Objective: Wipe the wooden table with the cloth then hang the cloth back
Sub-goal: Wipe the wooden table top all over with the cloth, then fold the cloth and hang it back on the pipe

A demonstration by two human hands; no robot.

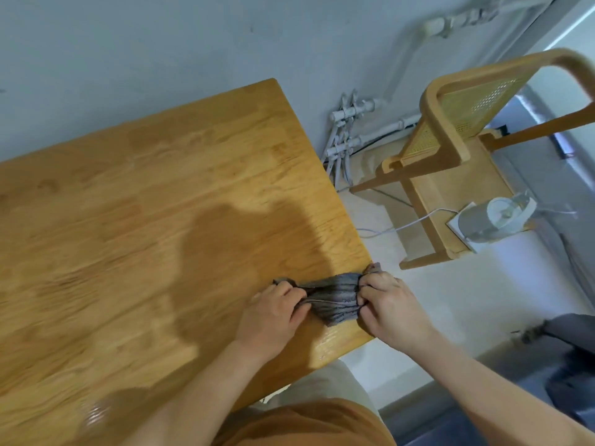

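Observation:
A grey cloth [335,299] lies bunched on the wooden table [135,220], close to its right edge near the front corner. My left hand [273,313] grips the cloth's left end with curled fingers. The right end is gripped by my right hand [391,305], which sits just over the table's edge. The cloth is stretched between both hands and rests on the tabletop. Part of the cloth is hidden inside each fist.
A wooden chair with a cane back [457,133] stands to the right of the table, carrying a small white device [495,220] with a cable. White pipes [347,123] run along the wall behind. A dark object [570,355] lies on the floor at right.

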